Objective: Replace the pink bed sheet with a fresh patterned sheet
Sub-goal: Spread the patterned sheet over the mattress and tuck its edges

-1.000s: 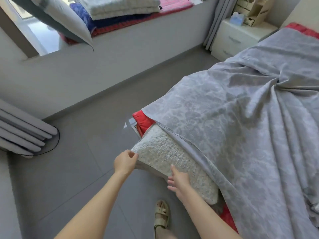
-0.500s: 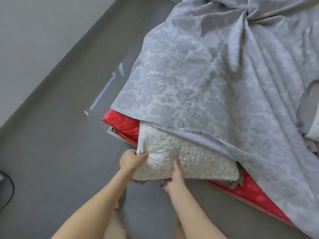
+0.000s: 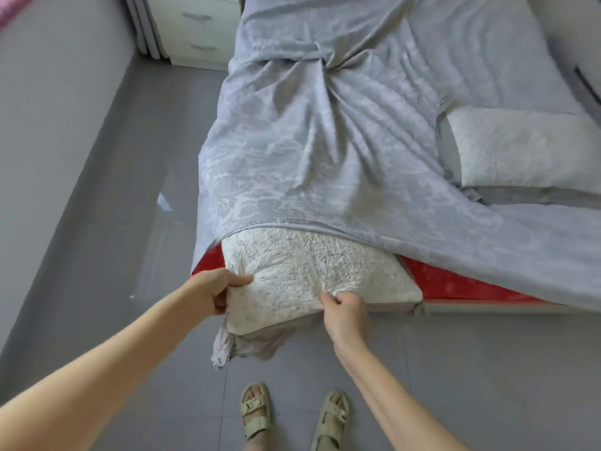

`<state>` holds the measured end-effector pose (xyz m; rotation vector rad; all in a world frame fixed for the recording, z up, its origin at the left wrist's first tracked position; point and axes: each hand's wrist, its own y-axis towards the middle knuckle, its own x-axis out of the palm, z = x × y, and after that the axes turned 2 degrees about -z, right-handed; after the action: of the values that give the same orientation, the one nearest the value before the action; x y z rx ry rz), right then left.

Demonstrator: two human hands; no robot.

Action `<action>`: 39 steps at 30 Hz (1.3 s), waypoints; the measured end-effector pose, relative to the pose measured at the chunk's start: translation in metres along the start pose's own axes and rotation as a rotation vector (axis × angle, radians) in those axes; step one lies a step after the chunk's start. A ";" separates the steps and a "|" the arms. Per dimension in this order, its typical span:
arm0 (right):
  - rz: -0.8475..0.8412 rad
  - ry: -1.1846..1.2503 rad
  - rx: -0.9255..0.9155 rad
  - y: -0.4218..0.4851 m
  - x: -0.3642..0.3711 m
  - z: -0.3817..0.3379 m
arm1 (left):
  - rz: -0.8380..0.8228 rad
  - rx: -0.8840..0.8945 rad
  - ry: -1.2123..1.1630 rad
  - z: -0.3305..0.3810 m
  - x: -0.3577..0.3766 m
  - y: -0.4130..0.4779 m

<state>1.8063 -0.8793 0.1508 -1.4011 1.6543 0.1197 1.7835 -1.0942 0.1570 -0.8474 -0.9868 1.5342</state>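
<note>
Left hand (image 3: 216,289) and right hand (image 3: 344,309) tight around the white quilted pad (image 3: 312,268), lower centre, just below the patterned sheet (image 3: 325,151).

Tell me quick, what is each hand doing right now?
Left hand: closed, gripping the corner of the white quilted pad.
Right hand: closed, pinching the front edge of the same pad.

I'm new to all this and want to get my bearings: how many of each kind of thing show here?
Hands: 2, left hand and right hand
White quilted pads showing: 2
Grey patterned sheet: 1
Red layer underneath: 1
Sandals: 2
Drawer unit: 1
Total: 9
</note>
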 end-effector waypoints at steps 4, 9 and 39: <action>-0.037 0.035 -0.158 -0.041 -0.037 -0.019 | -0.049 -0.015 0.078 0.011 -0.020 -0.054; -0.032 0.096 -0.314 -0.087 -0.080 -0.059 | -0.048 0.121 0.133 0.034 -0.033 -0.121; 0.681 0.414 -0.357 -0.150 -0.500 -0.179 | -0.557 1.659 0.528 0.160 0.191 -0.359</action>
<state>1.7827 -0.6756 0.6632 -1.0937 2.5083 0.5669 1.7474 -0.9009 0.5470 0.2546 0.5224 1.0185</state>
